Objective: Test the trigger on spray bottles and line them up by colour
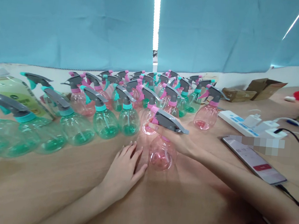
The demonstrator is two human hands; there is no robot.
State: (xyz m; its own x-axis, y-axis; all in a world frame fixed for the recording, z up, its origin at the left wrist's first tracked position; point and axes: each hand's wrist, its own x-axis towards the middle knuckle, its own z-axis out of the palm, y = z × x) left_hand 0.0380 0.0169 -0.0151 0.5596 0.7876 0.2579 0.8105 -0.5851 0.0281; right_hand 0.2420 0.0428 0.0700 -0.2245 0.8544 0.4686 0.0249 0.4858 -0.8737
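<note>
"How many bottles held?"
"One: the right hand (180,139) is closed round the neck of a pink spray bottle (162,157), just beside the left hand (122,169), spread palm-down."
"Others?"
"One phone (254,161), one power strip (237,123); the spray bottles behind (107,122) overlap too much to count."
"Room?"
"Bare tabletop (60,181) left of the left forearm; its edge shows lower right."

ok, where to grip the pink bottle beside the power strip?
Probably its narrow pink collar, from the near side: the pink bottle stands upright, widens below the collar, with other bottles to its left and the power strip to its right.
</note>
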